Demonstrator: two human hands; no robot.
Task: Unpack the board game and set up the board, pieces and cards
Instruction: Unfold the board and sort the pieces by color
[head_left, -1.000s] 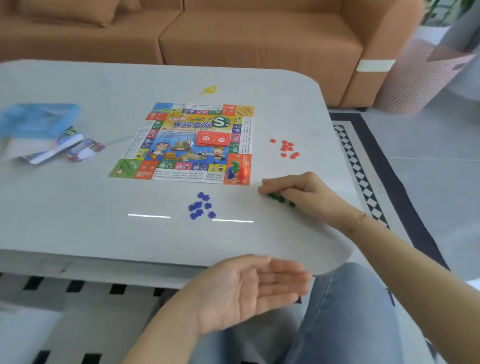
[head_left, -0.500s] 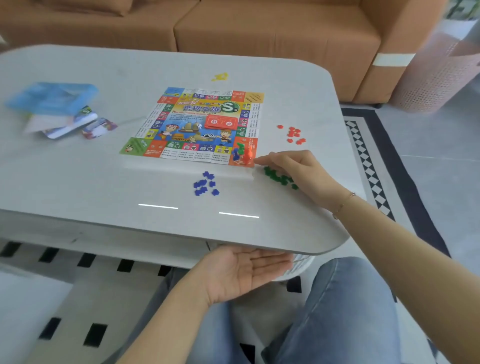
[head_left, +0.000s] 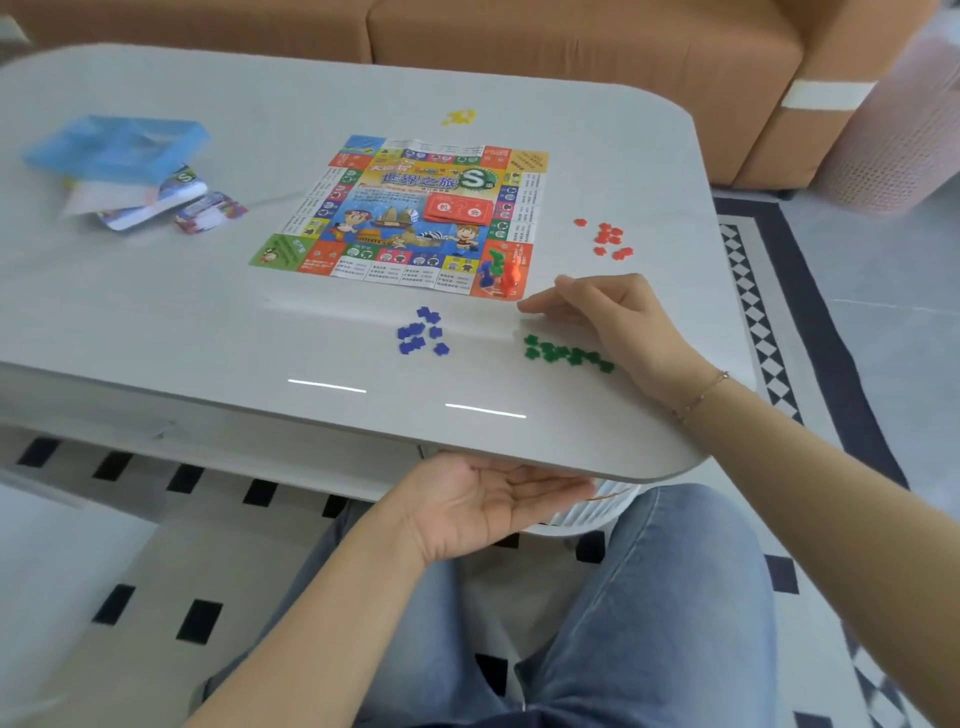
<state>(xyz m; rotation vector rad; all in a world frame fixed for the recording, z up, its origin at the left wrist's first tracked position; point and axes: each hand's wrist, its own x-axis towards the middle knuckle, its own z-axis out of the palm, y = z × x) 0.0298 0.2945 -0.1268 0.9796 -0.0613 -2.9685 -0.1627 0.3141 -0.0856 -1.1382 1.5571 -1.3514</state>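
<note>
**Risk: green tokens swept off edge**

Left hand (head_left: 483, 506) cupped, empty, under the white tabletop (head_left: 156, 322) rim. Right hand (head_left: 613, 325) loose, grasping nothing, beside small green plastic tokens (head_left: 566, 354). Careless wrist drag scatters them. Colourful paper board (head_left: 410, 218) flat beyond.

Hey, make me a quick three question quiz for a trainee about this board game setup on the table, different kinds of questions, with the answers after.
1. True or false: the red card stack lies on the game board.
2. Which token pile lies nearest the right hand: A yellow tokens, B green tokens, C blue tokens?
3. What does the left hand hold?

Key: 1 true; 2 B; 3 nothing, the palm is open and empty.
</note>
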